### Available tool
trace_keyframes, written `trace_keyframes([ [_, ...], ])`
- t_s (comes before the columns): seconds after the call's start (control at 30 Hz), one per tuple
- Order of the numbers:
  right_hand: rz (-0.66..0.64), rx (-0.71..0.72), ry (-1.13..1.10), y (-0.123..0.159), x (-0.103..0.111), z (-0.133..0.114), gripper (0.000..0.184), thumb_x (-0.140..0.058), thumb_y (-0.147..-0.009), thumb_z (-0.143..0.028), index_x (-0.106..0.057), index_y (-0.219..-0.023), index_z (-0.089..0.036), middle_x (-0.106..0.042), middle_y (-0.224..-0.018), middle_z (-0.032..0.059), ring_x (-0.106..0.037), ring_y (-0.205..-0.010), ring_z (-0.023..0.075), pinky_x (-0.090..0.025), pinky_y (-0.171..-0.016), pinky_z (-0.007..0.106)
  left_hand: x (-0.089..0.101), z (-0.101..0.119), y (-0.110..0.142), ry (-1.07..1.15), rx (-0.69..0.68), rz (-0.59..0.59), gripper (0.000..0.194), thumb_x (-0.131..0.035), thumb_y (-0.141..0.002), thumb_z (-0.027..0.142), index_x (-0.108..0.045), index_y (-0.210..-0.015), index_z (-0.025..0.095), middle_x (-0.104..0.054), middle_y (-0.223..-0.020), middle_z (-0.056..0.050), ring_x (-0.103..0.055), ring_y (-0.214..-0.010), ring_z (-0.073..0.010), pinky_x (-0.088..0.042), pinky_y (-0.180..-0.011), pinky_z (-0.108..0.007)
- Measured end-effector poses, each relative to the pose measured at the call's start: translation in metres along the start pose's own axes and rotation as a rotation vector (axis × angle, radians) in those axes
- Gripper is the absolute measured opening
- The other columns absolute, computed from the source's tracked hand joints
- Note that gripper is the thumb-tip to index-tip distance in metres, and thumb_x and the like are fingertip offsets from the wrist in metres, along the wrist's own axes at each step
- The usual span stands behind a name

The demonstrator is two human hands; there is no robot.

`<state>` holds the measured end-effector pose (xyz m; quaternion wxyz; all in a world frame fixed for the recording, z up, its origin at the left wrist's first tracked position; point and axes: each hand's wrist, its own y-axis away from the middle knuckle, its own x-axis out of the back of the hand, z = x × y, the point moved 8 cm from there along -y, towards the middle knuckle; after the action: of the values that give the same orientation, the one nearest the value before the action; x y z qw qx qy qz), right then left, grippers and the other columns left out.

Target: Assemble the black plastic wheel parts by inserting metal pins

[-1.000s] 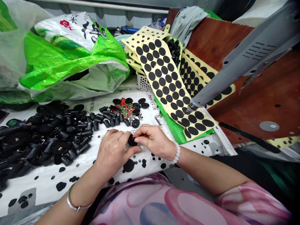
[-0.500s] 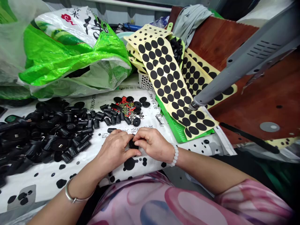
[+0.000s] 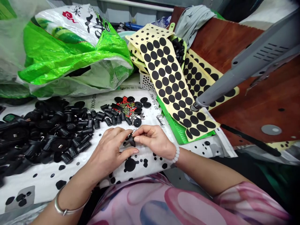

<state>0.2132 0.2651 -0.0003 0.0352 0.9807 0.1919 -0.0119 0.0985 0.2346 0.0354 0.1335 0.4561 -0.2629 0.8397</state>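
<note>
A small black round plastic part (image 3: 130,141) is held between my hands, just above the white sheet. My right hand (image 3: 156,140) pinches its right side between thumb and forefinger. Around its left side curl the fingers of my left hand (image 3: 112,144); the thumb lies lower, and the fingertips are partly hidden behind the part. Beyond my hands, several short black ribbed knobs (image 3: 114,120) stand and lie in rows. Round black discs with holes (image 3: 137,122) and small metal pieces (image 3: 128,110) sit on a red patch beside them.
A large heap of black plastic parts (image 3: 47,131) covers the left. Sheets of black round stickers (image 3: 172,79) lean over a green tray (image 3: 173,126) and a white basket (image 3: 147,82). A grey arm (image 3: 225,76) slants in from the right. A green and white bag (image 3: 75,53) stands behind.
The black part has turned from lying flat to tilted on edge between my fingers. My left hand has shifted slightly left, and its thumb has moved away from the right hand.
</note>
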Motion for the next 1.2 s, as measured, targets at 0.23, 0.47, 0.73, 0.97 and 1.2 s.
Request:
trace_keyframes([
  [0.23,-0.033,-0.020,-0.041,0.000,-0.006,0.007,0.010,-0.064,-0.071,-0.021,-0.062,-0.078,-0.014,-0.059,-0.068,-0.0011,-0.053,-0.058,0.0086,-0.047,-0.059,0.023,-0.005,-0.005,0.011,0.042,0.038,0.003,0.032,-0.044,-0.089,0.021,-0.056,-0.117,0.014,-0.070,-0.088,-0.008,-0.063,-0.079,-0.0197,-0.050,-0.072,-0.033],
  [0.47,-0.092,0.471,0.486,0.016,-0.014,-0.038,0.045,-0.066,-0.077,-0.022,-0.049,-0.118,-0.015,-0.052,-0.114,0.0109,-0.054,-0.078,0.0128,-0.050,-0.078,0.031,0.003,-0.012,0.016,0.182,0.139,0.161,0.032,-0.048,-0.085,0.019,-0.061,-0.114,0.019,-0.070,-0.087,-0.004,-0.066,-0.074,-0.0155,-0.053,-0.067,-0.025],
  [0.73,-0.137,0.483,0.561,0.024,-0.026,-0.041,0.042,-0.061,-0.080,-0.016,-0.047,-0.120,-0.016,-0.060,-0.103,0.0077,-0.059,-0.084,0.0147,-0.051,-0.077,0.027,0.001,-0.016,0.023,0.279,0.226,0.226,0.028,-0.052,-0.084,0.021,-0.061,-0.111,0.018,-0.072,-0.093,-0.003,-0.067,-0.076,-0.0144,-0.055,-0.072,-0.025],
  [0.97,-0.163,0.347,0.630,0.025,-0.031,-0.037,0.036,-0.051,-0.084,-0.012,-0.047,-0.120,-0.015,-0.063,-0.099,0.0072,-0.061,-0.073,0.0138,-0.050,-0.073,0.028,-0.004,-0.018,0.026,0.345,0.287,0.208,0.034,-0.051,-0.085,0.018,-0.052,-0.120,0.018,-0.071,-0.086,0.000,-0.067,-0.075,-0.0111,-0.053,-0.072,-0.021],
  [1.2,-0.137,0.281,0.552,0.020,-0.024,-0.029,0.055,-0.060,-0.074,-0.010,-0.042,-0.126,-0.016,-0.059,-0.096,0.0027,-0.055,-0.062,0.0086,-0.047,-0.059,0.021,-0.007,-0.017,0.030,0.331,0.299,0.204,0.037,-0.050,-0.087,0.021,-0.047,-0.123,0.018,-0.071,-0.086,-0.002,-0.068,-0.083,-0.0147,-0.053,-0.071,-0.023],
])
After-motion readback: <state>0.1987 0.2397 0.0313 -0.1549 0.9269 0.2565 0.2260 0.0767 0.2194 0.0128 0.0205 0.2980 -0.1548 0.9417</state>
